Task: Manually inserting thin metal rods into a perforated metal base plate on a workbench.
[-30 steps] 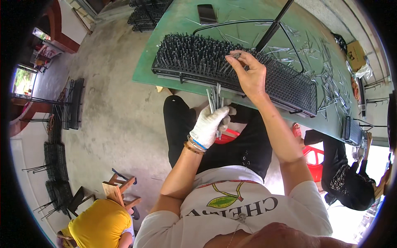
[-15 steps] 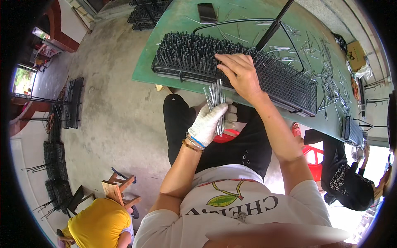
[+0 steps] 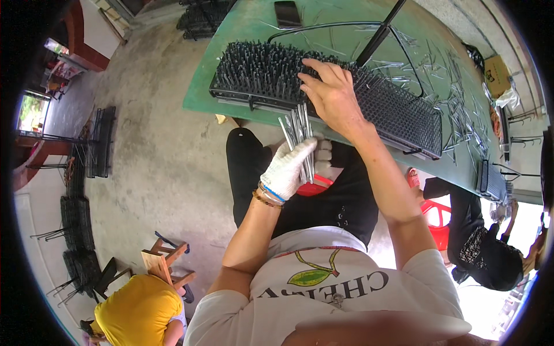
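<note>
In my gloved left hand (image 3: 292, 167) a bundle of thin metal rods (image 3: 298, 125) stands roughly upright, held just in front of the table edge. Above it lies a long black rack (image 3: 398, 115) with a perforated, mesh-like top. Many upright rods (image 3: 254, 69) crowd its left and middle part, while open holes show along its right part. My bare right hand (image 3: 332, 95) is over the rack's middle, at the border of the standing rods. Its fingers are bent together at the rod tops; whatever they pinch is too small to make out.
Loose rods (image 3: 456, 109) lie scattered on the green table (image 3: 199, 92), along with a dark phone (image 3: 287, 14). A black metal frame (image 3: 378, 43) rises behind the rack. One person in yellow (image 3: 138, 311) is at lower left; another in black (image 3: 485, 259) works at right beside a smaller rack (image 3: 490, 181).
My right hand has shifted slightly up and left over the rods, its fingers spread a little differently. The bundle in my left hand has tilted slightly, with one rod leaning out leftward.
</note>
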`<action>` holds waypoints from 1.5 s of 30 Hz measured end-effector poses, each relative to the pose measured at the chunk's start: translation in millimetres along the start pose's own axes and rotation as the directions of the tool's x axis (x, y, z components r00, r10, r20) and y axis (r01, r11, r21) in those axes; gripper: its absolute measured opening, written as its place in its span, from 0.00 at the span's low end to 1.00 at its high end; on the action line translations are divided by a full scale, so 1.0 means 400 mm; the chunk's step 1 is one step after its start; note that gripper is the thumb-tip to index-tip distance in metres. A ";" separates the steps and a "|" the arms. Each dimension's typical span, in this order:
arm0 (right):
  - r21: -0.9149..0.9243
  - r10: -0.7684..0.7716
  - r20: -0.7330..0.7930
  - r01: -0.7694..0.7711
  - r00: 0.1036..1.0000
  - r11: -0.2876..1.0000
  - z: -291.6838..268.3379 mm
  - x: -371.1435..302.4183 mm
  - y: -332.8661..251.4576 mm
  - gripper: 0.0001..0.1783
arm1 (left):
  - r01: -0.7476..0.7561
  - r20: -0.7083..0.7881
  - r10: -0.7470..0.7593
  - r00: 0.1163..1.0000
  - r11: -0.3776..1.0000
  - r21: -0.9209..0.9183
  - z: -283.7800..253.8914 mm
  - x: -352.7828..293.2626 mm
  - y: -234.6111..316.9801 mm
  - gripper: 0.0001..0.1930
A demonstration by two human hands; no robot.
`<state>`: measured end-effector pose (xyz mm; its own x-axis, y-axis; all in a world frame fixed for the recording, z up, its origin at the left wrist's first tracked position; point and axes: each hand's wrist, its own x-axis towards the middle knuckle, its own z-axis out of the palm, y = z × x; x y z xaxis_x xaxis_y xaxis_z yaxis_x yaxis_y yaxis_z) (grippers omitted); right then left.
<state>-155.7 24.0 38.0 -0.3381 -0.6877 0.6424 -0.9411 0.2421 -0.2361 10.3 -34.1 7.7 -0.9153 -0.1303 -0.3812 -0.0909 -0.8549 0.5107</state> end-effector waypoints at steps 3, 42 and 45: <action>0.095 0.021 -0.036 -0.017 0.999 0.995 -0.023 -0.010 -0.008 0.12 | -0.011 -0.001 0.011 1.000 0.997 -0.070 -0.014 0.004 -0.005 0.13; 0.498 0.488 -0.005 -0.421 0.873 0.758 -0.040 -0.048 0.027 0.13 | -0.011 -0.064 0.033 0.997 0.949 0.316 0.001 0.000 -0.006 0.13; 0.315 0.310 0.050 -0.309 0.950 0.897 -0.031 -0.049 0.037 0.15 | 0.011 -0.019 -0.007 1.000 0.969 0.248 -0.006 0.000 -0.003 0.13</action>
<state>-163.0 49.7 31.0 -0.6120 -0.6122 0.5007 -0.7379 0.2142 -0.6401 11.3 -34.2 5.2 -0.9069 -0.1343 -0.3993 -0.1958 -0.7048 0.6818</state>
